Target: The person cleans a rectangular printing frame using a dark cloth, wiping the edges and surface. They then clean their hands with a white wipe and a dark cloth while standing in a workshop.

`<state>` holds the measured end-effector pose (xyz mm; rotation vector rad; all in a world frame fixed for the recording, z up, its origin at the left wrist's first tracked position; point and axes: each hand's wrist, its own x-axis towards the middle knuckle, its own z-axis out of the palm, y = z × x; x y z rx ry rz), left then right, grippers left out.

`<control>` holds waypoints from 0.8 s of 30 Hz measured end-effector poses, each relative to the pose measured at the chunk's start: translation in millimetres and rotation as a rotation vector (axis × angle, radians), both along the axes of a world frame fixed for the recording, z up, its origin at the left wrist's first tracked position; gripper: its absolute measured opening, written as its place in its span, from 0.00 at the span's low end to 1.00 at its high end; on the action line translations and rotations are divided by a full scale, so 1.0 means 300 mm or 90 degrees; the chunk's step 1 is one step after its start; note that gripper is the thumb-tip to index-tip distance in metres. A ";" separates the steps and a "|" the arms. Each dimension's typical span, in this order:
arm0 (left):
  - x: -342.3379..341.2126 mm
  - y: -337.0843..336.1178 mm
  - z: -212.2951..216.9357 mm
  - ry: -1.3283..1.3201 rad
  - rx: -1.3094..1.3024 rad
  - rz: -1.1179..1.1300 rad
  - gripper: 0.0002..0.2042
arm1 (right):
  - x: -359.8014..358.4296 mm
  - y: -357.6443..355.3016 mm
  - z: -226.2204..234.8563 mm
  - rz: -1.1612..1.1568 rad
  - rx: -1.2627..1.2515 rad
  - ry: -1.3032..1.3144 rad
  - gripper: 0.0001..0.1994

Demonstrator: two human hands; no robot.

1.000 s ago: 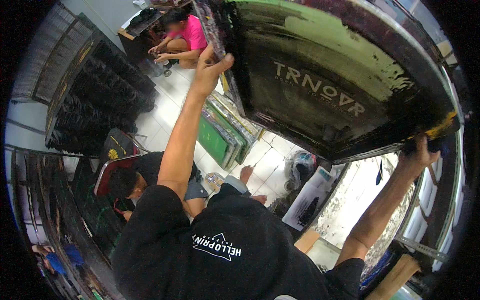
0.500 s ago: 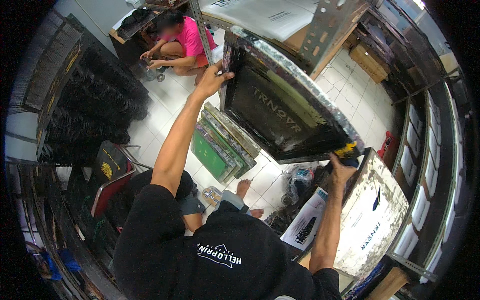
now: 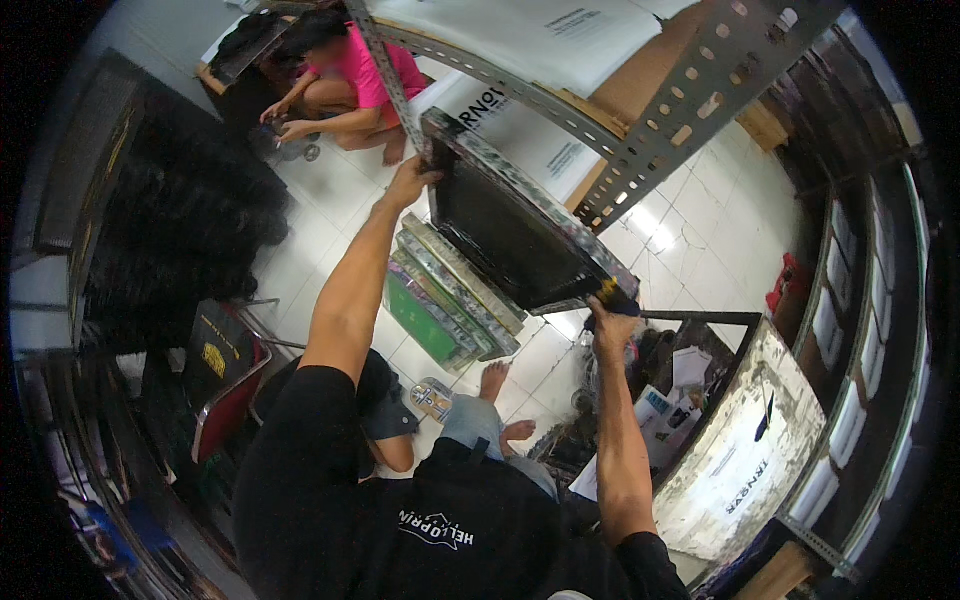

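Between my hands is a screen printing frame (image 3: 510, 235) with a dark mesh and a paint-spattered rim, tilted so its upper edge faces me. My left hand (image 3: 408, 184) is closed on its left end, beside the metal rack post. At the frame's lower right corner, near a yellow smear, my right hand (image 3: 612, 325) grips the rim. Several other frames (image 3: 455, 290), one with a green face, lean together on the floor just under the held one. Part of each hand's fingers is hidden behind the frame.
A perforated metal rack (image 3: 500, 75) with white printed sheets stands ahead. A person in a pink shirt (image 3: 370, 75) squats at the far left. At right are a large stained white panel (image 3: 745, 450) and long shelves (image 3: 860, 340); a red chair (image 3: 225, 375) stands left.
The held frame has moved left and down toward the leaning frames and turned more edge-on. My right hand has shifted left with it, uncovering papers beside the white panel.
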<state>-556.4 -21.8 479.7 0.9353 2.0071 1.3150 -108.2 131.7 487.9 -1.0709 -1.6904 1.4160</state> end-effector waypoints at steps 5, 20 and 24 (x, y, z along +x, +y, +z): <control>-0.050 0.026 -0.083 -0.032 0.000 0.075 0.35 | -0.113 0.035 0.082 0.055 0.020 -0.018 0.27; 0.526 -0.168 0.448 -0.397 0.534 -0.058 0.71 | -0.049 0.062 0.104 -0.040 0.097 -0.070 0.26; 0.746 -0.161 0.588 -0.444 0.538 -0.150 0.73 | 0.106 0.013 0.206 -0.082 0.058 -0.121 0.17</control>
